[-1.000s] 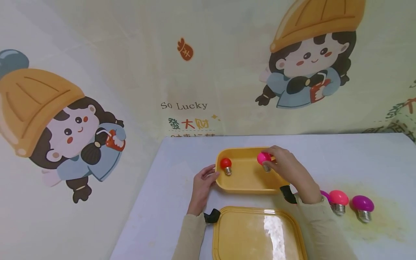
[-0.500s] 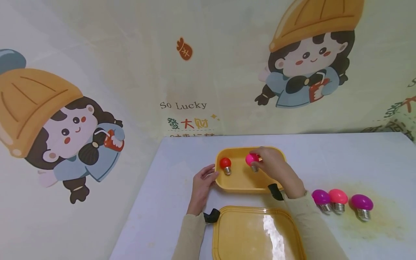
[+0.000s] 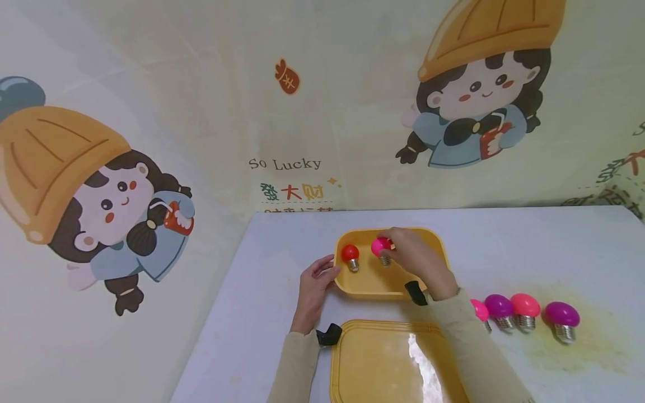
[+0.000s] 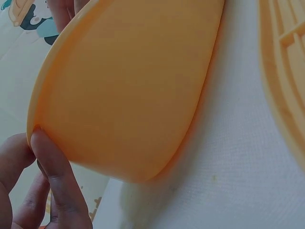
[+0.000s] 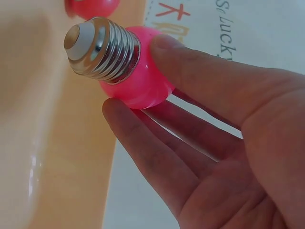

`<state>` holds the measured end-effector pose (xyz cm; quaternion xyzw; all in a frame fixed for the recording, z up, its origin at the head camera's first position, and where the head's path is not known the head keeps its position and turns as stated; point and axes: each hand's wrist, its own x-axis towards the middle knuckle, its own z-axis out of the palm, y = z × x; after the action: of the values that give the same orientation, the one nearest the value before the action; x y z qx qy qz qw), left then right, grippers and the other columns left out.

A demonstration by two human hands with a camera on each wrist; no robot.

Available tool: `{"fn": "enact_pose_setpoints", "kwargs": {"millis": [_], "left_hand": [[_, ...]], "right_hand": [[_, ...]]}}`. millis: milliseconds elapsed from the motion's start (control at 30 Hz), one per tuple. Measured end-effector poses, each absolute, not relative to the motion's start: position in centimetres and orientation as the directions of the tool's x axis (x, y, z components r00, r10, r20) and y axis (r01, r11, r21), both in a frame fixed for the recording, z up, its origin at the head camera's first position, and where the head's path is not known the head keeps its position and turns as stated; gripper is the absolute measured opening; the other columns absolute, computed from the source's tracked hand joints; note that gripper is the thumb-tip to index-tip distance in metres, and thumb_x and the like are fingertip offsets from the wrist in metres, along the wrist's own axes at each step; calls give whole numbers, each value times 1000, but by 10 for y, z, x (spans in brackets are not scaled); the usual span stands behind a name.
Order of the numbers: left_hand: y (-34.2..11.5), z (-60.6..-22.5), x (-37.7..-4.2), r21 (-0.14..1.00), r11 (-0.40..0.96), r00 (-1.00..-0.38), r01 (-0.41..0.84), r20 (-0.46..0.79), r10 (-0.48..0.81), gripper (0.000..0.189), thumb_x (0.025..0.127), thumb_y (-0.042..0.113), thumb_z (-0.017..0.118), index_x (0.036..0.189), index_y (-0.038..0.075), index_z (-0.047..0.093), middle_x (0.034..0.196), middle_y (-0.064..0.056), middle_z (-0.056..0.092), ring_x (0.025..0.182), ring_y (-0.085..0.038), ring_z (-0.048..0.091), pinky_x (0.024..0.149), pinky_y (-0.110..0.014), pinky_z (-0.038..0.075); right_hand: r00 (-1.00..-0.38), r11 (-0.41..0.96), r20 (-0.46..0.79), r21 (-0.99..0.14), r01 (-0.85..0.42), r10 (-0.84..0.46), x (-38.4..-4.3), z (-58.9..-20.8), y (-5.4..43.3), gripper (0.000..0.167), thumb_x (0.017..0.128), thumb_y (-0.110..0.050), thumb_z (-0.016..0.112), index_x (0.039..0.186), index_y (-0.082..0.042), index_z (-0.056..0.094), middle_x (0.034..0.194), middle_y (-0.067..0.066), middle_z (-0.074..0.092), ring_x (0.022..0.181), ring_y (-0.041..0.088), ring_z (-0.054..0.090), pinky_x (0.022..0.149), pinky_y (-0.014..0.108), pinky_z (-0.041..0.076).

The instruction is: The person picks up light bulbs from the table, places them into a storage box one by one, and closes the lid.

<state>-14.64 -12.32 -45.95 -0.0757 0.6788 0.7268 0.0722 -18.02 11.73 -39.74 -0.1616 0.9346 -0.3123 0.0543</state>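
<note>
A yellow rectangular container (image 3: 398, 295) stands on the white table, with a red light bulb (image 3: 350, 253) lying inside at its left end. My left hand (image 3: 313, 288) grips the container's left rim between thumb and fingers, seen close up in the left wrist view. Over the container, my right hand (image 3: 413, 254) holds a bright pink light bulb (image 5: 150, 93) by its round glass. The bulb's silver screw base (image 5: 107, 50) points down in the head view, and the fingertips rest around the glass in the right wrist view.
A yellow lid (image 3: 373, 364) lies on the table in front of the container, partly behind the right sleeve. To the right are a pink bulb (image 3: 478, 309), a purple bulb (image 3: 499, 305), a coral bulb (image 3: 526, 305) and another purple bulb (image 3: 561, 314). A cartoon-printed cloth (image 3: 353, 112) hangs behind.
My right hand has carried the pink bulb leftward over the container, closer to the red bulb. More bulbs on the right have come out from behind the sleeve. The left hand stays put.
</note>
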Motion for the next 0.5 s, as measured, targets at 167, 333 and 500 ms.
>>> {"fn": "enact_pose_setpoints", "kwargs": {"millis": [167, 333, 500], "left_hand": [[-123, -459, -147, 977, -68, -979, -204, -205, -3, 39, 92, 10, 70, 129, 4, 63, 114, -10, 63, 105, -36, 63, 78, -24, 57], [-122, -459, -146, 977, -68, -980, -201, -201, 2, 39, 92, 11, 70, 130, 3, 62, 115, -11, 62, 104, -35, 64, 79, -23, 57], [-122, -460, -145, 980, -52, -981, -191, -192, -6, 39, 93, 12, 69, 130, 4, 62, 117, -12, 62, 103, -32, 65, 79, -23, 57]], "right_hand": [[-936, 750, 17, -593, -292, -351, -185, -400, 112, 37, 87, -10, 76, 120, 3, 67, 107, 14, 70, 93, 28, 63, 91, 45, 55], [-932, 749, 23, -588, -306, -362, -190, -404, 107, 35, 87, -10, 76, 118, 3, 67, 106, 14, 70, 92, 28, 62, 92, 45, 55], [-933, 754, -11, -591, -285, -360, -194, -406, 100, 33, 88, -11, 75, 118, 0, 68, 106, 12, 70, 92, 26, 62, 92, 43, 55]]}}
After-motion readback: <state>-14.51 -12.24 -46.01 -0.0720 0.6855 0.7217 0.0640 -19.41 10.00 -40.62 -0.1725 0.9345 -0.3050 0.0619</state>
